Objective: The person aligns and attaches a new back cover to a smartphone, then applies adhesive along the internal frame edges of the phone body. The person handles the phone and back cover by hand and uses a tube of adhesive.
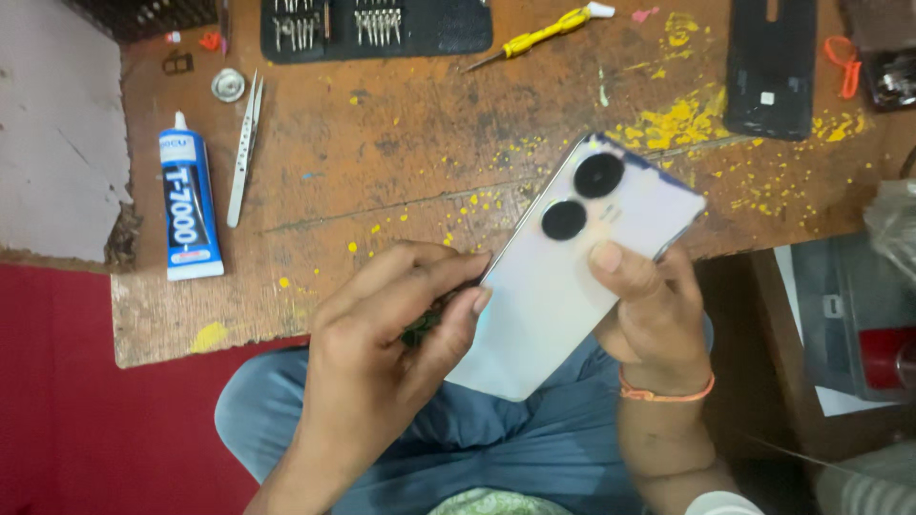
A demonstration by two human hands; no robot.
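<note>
A pale, pearly smartphone [572,277] with two round black camera lenses faces back-up over my lap and the edge of the wooden table [401,172]. My right hand [654,315] grips its right side, thumb pressed on the back below the lenses. My left hand [391,329] is closed on a small dark tool [422,327] held against the phone's left edge.
On the table lie a blue-and-white glue tube [189,205], metal tweezers [244,148], a black kit of screwdriver bits [377,27], a yellow screwdriver [539,33] and a black phone back cover [771,67]. A grey box [849,315] sits low at the right.
</note>
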